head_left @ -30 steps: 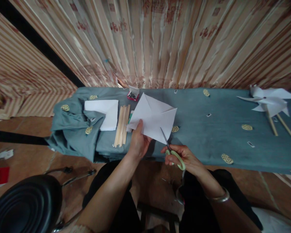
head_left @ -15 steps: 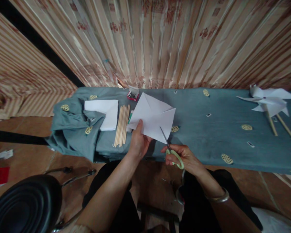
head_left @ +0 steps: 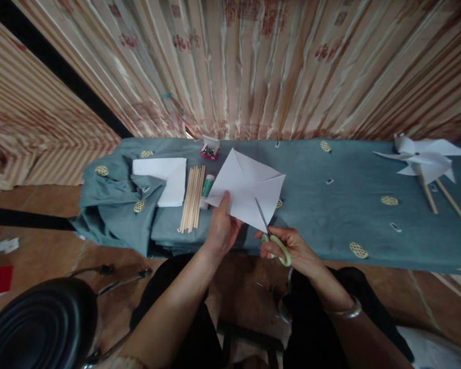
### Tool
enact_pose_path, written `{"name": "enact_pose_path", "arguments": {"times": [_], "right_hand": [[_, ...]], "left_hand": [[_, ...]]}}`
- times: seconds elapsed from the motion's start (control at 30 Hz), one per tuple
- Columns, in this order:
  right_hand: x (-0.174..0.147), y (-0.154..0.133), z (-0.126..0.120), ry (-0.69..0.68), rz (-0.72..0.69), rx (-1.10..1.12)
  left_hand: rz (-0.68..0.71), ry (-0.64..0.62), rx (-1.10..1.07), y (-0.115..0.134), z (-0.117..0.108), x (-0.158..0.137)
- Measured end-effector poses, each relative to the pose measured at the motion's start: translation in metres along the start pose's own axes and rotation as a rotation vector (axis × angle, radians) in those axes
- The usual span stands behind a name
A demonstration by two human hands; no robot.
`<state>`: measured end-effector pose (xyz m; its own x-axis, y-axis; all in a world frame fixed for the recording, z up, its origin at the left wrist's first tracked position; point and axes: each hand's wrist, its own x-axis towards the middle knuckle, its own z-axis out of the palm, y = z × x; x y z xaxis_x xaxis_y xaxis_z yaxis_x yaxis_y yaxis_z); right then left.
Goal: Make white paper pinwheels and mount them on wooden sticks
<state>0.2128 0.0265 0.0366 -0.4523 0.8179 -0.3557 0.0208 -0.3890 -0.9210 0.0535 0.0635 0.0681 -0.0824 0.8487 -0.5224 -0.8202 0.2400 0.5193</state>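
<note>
My left hand [head_left: 223,225] pinches a white square of paper [head_left: 246,184] near its lower left edge, thumb on top. Slits run inward from the paper's upper and right corners. In my right hand [head_left: 284,243] is a pair of scissors [head_left: 277,248] with pale green handles. Their blades lie at the paper's lower corner, one of them showing over the sheet. Just left of the paper, a green and white glue stick [head_left: 207,185] lies on the cloth, partly covered by it. A bundle of wooden sticks [head_left: 193,200] lies beside that.
A small open box of metal pins [head_left: 209,150] stands behind the paper. Folded white sheets [head_left: 175,182] lie at left, partly under bunched cloth. White paper pinwheels [head_left: 426,159] on sticks rest at the far right. A black round stool [head_left: 38,323] stands at lower left.
The paper in my left hand has shifted slightly to the right and further onto the scissor blades. More of the glue stick shows now.
</note>
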Motion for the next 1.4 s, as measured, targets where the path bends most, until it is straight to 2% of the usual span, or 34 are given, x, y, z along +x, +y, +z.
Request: {"name": "enact_pose_path", "arguments": {"times": [0.17,0.63,0.87,1.2,1.4], "right_hand": [[0.0010,-0.0005,-0.0004,0.011,-0.008,0.012],[0.0030,-0.0016,0.0015,0.037,0.091,0.058],[0.0032,0.0002,0.0019,0.064,0.045,0.035],[0.0020,0.0003,0.0008,0.033,0.011,0.019],[0.0002,-0.0026,-0.0007,0.031,0.000,-0.020]], "left_hand": [[-0.004,-0.017,0.003,-0.0035,-0.0021,-0.0002],[-0.003,0.013,-0.005,0.0001,-0.0008,-0.0005],[-0.012,-0.009,0.019,-0.0068,-0.0055,-0.0009],[0.009,-0.024,0.023,-0.0080,-0.0069,0.0011],[0.014,0.010,0.047,-0.0095,-0.0062,0.0004]]}}
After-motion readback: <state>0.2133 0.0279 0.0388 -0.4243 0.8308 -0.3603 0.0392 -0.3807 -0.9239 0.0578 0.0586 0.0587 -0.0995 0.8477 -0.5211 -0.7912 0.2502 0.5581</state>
